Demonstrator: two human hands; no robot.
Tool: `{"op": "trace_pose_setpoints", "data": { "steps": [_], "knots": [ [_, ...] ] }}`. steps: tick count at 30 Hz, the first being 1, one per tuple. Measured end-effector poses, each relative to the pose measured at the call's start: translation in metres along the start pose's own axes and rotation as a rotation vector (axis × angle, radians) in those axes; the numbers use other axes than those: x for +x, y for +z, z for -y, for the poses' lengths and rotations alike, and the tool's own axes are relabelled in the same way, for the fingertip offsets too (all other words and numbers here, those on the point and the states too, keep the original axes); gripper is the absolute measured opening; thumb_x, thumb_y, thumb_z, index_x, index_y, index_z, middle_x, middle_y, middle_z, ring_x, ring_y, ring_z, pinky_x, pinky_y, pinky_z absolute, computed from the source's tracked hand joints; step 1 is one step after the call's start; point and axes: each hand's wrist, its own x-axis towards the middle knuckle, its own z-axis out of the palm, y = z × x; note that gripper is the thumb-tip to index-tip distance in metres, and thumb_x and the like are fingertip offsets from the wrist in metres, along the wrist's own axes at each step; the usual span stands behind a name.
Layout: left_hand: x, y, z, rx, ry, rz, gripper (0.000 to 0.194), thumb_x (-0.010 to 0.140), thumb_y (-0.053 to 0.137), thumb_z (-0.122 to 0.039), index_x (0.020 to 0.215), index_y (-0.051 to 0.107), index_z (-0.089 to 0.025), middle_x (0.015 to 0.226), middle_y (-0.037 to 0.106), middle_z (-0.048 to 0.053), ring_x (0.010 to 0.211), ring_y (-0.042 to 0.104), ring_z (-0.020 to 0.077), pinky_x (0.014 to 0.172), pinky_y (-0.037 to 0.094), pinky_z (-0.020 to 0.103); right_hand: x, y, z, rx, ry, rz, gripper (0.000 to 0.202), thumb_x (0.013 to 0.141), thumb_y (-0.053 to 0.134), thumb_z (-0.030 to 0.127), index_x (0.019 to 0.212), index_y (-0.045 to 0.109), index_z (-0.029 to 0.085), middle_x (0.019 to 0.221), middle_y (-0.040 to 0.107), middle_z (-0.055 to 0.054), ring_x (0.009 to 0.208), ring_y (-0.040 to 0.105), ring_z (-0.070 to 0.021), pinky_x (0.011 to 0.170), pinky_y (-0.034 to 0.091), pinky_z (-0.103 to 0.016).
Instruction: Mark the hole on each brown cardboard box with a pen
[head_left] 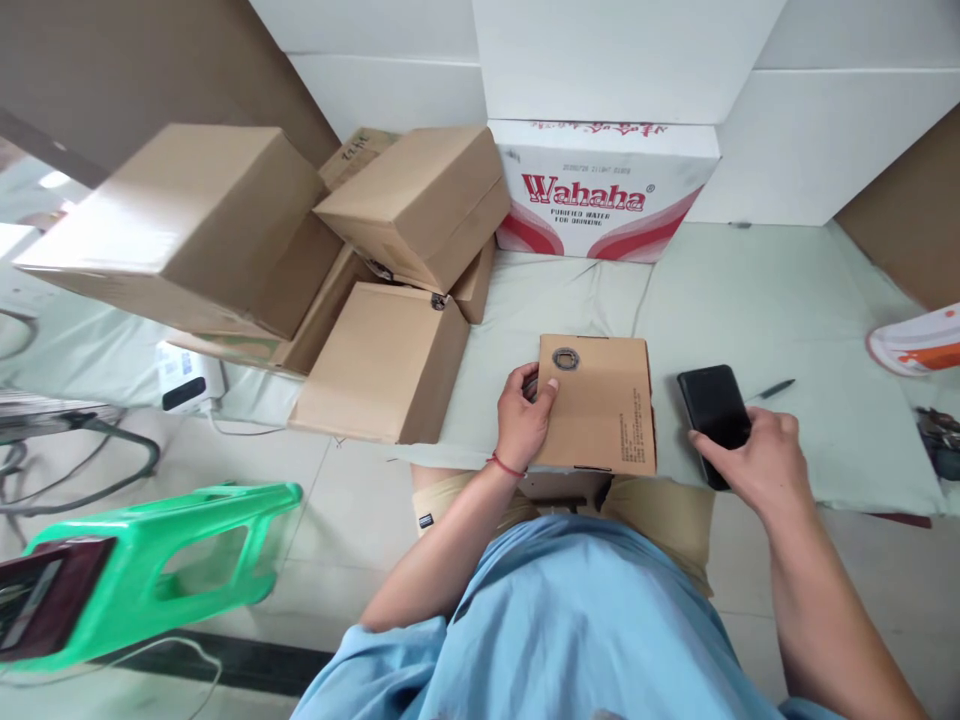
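Left hand (525,420): fingers (513,384) clamped on the left side of a small box (600,410), thumb pressed on its upper face. Right hand (769,460): fingers closed across a black phone (716,412), thumb on the left edge, the others at the right.

Location: the box is at the near edge of the counter (697,290), mid-scene; the phone is to its right, apart from it, with a pen (776,388) just beyond on the right. Whether either item is lifted clear of the surface cannot be told.

Handling, in this inspector's judgement: the box is best steadied with a flat thumb and light pressure, as card may dent; the phone is best held by its side edges, off the screen. A slip at the near edge could mean a drop to the floor, so both call for a level hold.

Orientation: the box's long axis runs near to far, round emblem (565,359) at its far left corner, printing (634,430) near right. The phone's long axis also runs near to far, its far end angled slightly left, dark face up.
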Motion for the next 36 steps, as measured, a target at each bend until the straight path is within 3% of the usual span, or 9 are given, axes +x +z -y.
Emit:
{"op": "trace_pose_setpoints", "data": {
  "steps": [3,7,12,16,22,28,33,36],
  "knots": [
    [0.000,0.001,0.002,0.005,0.000,-0.001,0.048,0.089,0.084,-0.050,0.121,0.067,-0.019,0.132,0.078,0.016,0.123,0.076,0.0307,0.114,0.057,0.051,-0.008,-0.013,0.016,0.224,-0.075,-0.103,0.070,0.073,0.071,0.065,0.123,0.066,0.017,0.126,0.064,-0.022,0.112,0.070,-0.0401,0.102,0.058,-0.056],
    [0.001,0.002,0.002,0.011,0.008,0.001,0.049,0.088,0.084,-0.052,0.120,0.066,-0.020,0.130,0.078,0.016,0.122,0.076,0.0310,0.113,0.057,0.051,-0.032,-0.017,0.068,0.411,-0.305,-0.152,0.056,0.075,0.070,0.060,0.116,0.061,0.023,0.117,0.064,-0.015,0.103,0.070,-0.0343,0.092,0.062,-0.051],
    [0.001,0.002,0.001,0.016,0.025,-0.021,0.044,0.085,0.084,-0.048,0.115,0.067,-0.019,0.125,0.080,0.014,0.119,0.076,0.0282,0.110,0.058,0.046,-0.060,0.008,0.141,0.384,-0.491,-0.229,0.056,0.070,0.075,0.052,0.113,0.052,0.024,0.111,0.061,-0.013,0.095,0.067,-0.0329,0.074,0.062,-0.047],
    [0.002,0.003,0.000,0.018,0.029,-0.041,0.035,0.079,0.085,-0.036,0.106,0.070,-0.018,0.116,0.082,0.011,0.112,0.076,0.0272,0.102,0.060,0.041,-0.066,0.028,0.171,0.344,-0.497,-0.258,0.058,0.071,0.077,0.049,0.112,0.045,0.024,0.109,0.056,-0.010,0.093,0.063,-0.0325,0.073,0.061,-0.048],
    [0.002,0.000,-0.002,0.018,0.020,-0.056,0.027,0.073,0.080,-0.023,0.098,0.070,-0.020,0.110,0.083,0.008,0.108,0.076,0.0261,0.097,0.061,0.038,-0.068,0.029,0.182,0.295,-0.509,-0.268,0.055,0.075,0.079,0.045,0.111,0.044,0.023,0.107,0.055,-0.011,0.097,0.059,-0.0322,0.082,0.060,-0.049],
    [0.002,-0.001,-0.001,0.010,-0.001,-0.052,0.035,0.071,0.076,-0.018,0.105,0.070,-0.018,0.113,0.083,0.010,0.107,0.077,0.0273,0.097,0.062,0.041,-0.071,0.033,0.181,0.293,-0.529,-0.278,0.057,0.076,0.078,0.044,0.116,0.044,0.021,0.110,0.056,-0.013,0.096,0.060,-0.0324,0.081,0.061,-0.049],
    [0.002,0.001,-0.001,0.007,-0.003,-0.044,0.035,0.078,0.081,-0.028,0.110,0.069,-0.019,0.118,0.082,0.012,0.112,0.077,0.0280,0.103,0.061,0.043,-0.068,0.030,0.172,0.315,-0.518,-0.262,0.062,0.076,0.079,0.049,0.120,0.047,0.020,0.115,0.057,-0.015,0.096,0.063,-0.0325,0.076,0.061,-0.046],
    [0.001,0.003,0.000,0.002,-0.007,-0.029,0.039,0.085,0.083,-0.041,0.113,0.067,-0.019,0.122,0.081,0.014,0.115,0.077,0.0278,0.106,0.060,0.044,-0.050,0.016,0.145,0.310,-0.444,-0.283,0.069,0.076,0.081,0.056,0.126,0.049,0.020,0.122,0.056,-0.017,0.100,0.065,-0.0343,0.077,0.061,-0.048]
  ]
}}
